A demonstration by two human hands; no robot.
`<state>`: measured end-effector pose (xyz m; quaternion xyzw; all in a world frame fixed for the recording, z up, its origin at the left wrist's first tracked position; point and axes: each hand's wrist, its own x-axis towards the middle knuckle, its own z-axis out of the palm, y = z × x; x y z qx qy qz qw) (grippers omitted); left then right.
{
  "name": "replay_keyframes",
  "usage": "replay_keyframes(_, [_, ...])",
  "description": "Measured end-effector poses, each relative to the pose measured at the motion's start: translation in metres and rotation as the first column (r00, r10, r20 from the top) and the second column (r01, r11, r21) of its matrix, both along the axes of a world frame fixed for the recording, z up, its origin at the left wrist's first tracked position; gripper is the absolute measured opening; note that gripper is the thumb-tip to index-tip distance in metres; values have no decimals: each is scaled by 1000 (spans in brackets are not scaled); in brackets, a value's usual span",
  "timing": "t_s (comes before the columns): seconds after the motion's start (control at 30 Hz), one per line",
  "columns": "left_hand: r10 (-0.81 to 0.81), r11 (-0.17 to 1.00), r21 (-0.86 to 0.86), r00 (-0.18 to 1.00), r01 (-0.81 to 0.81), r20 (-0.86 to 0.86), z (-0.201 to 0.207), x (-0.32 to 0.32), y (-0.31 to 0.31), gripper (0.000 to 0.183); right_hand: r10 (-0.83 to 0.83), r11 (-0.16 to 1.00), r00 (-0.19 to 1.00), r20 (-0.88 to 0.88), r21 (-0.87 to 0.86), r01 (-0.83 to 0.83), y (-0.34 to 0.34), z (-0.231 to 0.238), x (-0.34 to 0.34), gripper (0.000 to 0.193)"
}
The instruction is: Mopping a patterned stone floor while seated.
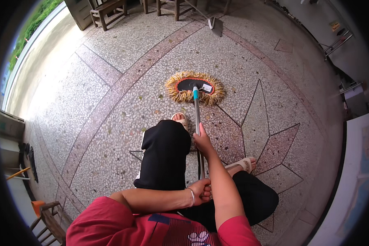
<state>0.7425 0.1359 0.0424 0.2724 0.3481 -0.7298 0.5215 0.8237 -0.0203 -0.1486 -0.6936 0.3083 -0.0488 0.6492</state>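
Note:
A mop with a shaggy yellow-and-brown oval head [177, 95] rests on the speckled stone floor ahead of my feet. Its metal pole [197, 112] runs back toward me from a turquoise joint. My right hand [203, 141] is closed around the pole partway down, nearer to the mop head. Close to my body, my left hand [201, 192], with a silver bangle at the wrist, is wrapped round the pole's upper end. The very tip of the pole is hidden by that hand. My sandalled left foot [179, 119] stands just behind the mop head, the right one [247, 164] farther back.
Wooden chairs [108, 15] and a long-handled dustpan [211, 23] stand at the far side. A wooden chair [49, 223] is at the near left, and a bright doorway opens at the far left. Metal-railed furniture [336, 45] lines the right wall.

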Motion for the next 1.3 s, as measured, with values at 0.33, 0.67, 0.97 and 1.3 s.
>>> replay_keyframes(0.33, [-124, 992, -7, 992, 124, 23, -15, 8, -65, 23, -95, 992, 992, -88, 77, 101, -51, 72, -3, 62])
replay_keyframes(0.67, [-490, 870, 10, 864, 492, 115, -47, -6, -140, 17, -693, 701, 668, -269, -36, 712, -167, 64, -131, 61])
replay_keyframes(0.97, [-657, 683, -30, 632, 730, 411, -64, 17, -180, 18, -861, 461, 356, -362, -261, 848, -206, 34, -179, 62])
replay_keyframes(1.3, [-290, 956, 101, 929, 274, 228, -23, 16, -165, 20, -492, 870, 833, -253, -166, 464, -203, 33, -59, 66])
